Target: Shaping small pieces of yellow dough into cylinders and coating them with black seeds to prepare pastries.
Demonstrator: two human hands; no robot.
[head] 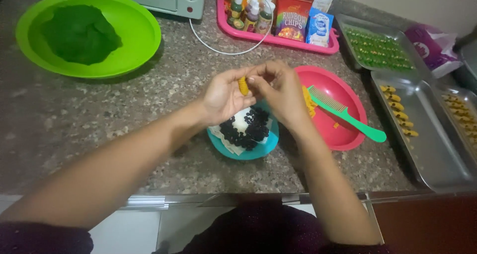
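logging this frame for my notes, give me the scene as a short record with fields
left hand: left hand cups a small yellow dough piece
right hand: right hand fingers pinch the same piece
below hands: blue bowl of small dark beads on white paper
right of hands: pink bowl with a green comb across it
far left: green bowl holding green dough
far right: metal trays with rows of shaped yellow and green pieces
surface: speckled stone counter
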